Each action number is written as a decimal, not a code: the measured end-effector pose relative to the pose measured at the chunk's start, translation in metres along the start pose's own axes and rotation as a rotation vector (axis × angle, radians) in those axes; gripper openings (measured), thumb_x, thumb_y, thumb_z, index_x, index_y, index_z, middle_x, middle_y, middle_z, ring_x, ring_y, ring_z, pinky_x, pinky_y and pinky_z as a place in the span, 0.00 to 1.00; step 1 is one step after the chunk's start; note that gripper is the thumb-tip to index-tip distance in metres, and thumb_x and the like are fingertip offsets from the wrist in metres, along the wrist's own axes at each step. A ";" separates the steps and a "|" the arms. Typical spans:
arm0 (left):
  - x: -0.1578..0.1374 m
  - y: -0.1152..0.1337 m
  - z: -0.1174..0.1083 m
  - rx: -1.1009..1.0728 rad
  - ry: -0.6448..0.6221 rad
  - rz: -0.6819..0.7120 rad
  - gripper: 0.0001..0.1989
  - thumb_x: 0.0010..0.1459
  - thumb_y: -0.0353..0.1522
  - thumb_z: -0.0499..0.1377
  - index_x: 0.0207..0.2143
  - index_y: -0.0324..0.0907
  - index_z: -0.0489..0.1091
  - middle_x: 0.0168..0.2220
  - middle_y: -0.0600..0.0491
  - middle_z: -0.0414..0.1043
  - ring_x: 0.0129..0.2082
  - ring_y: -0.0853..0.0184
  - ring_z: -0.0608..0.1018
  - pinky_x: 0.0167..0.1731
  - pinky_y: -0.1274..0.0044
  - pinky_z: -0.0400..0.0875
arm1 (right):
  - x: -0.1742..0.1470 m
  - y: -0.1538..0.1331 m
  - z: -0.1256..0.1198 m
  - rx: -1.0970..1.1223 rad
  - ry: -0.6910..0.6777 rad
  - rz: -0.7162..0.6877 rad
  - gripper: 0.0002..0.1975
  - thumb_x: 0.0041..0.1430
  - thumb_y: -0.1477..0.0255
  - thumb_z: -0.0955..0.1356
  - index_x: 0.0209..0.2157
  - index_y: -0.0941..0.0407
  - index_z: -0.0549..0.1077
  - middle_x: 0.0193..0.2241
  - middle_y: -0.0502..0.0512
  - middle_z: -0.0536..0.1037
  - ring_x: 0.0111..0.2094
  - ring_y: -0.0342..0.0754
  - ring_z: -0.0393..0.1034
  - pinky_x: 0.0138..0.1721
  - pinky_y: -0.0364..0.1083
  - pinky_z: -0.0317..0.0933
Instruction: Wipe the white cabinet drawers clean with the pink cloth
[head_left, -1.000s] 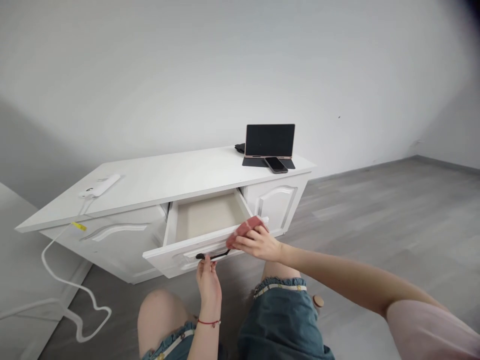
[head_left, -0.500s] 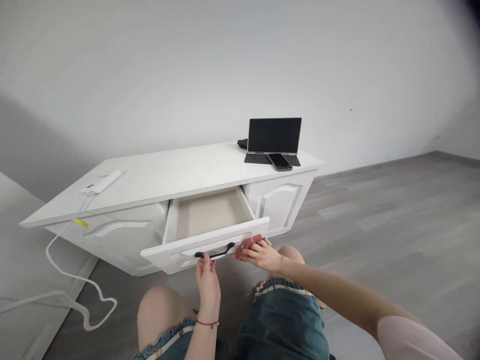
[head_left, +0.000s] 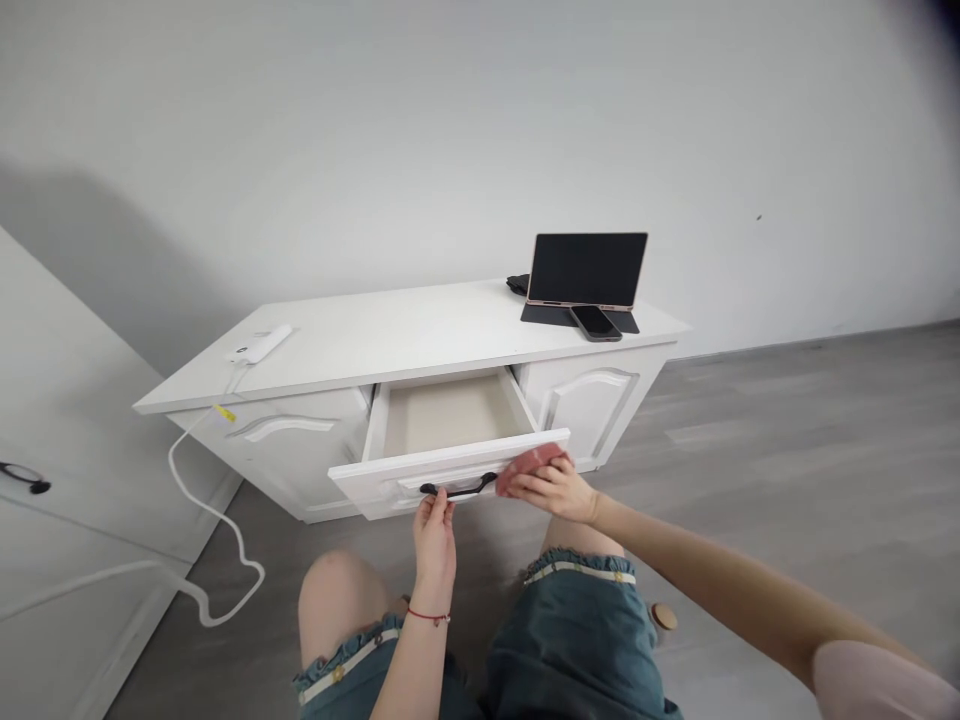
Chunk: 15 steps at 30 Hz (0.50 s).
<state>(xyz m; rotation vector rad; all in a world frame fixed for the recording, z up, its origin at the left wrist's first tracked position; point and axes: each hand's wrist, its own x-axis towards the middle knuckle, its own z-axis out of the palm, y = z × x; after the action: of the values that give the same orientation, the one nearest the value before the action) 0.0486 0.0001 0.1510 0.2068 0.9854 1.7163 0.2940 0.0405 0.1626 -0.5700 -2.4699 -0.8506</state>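
A white drawer (head_left: pixel 450 458) is pulled out from the middle of a low white cabinet (head_left: pixel 397 325); its beige bottom shows nothing lying on it. My left hand (head_left: pixel 435 530) grips the black handle (head_left: pixel 466 489) near its left end, fingers closed around it. At the right part of the drawer front, my right hand (head_left: pixel 555 488) presses a folded reddish-pink cloth (head_left: pixel 526 464) against the panel. The cloth lies under the fingers, touching the upper edge of the front.
On the cabinet top stand a tablet (head_left: pixel 589 270) on a dark stand, a phone (head_left: pixel 596 323) and a black item (head_left: pixel 517 284) behind. A white power strip (head_left: pixel 264 345) lies at the left, its cord (head_left: pixel 217 515) hanging to the floor. A white cupboard (head_left: pixel 67 440) stands left.
The view has swung left, so the cabinet appears further right. My right hand and the cloth have moved slightly up the drawer front. My left hand stays on the handle.
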 end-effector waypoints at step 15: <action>-0.006 0.003 0.001 -0.185 -0.031 -0.102 0.08 0.57 0.26 0.56 0.35 0.44 0.75 0.41 0.50 0.76 0.42 0.67 0.77 0.41 0.76 0.73 | 0.163 -0.055 0.004 0.216 -0.040 0.109 0.13 0.69 0.68 0.61 0.50 0.44 0.73 0.56 0.48 0.71 0.50 0.49 0.56 0.50 0.57 0.46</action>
<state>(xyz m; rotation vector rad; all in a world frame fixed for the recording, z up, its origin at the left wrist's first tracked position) 0.0491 -0.0044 0.1561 0.0619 0.7956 1.6936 0.1326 0.0408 0.2229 -0.6421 -2.4986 -0.5268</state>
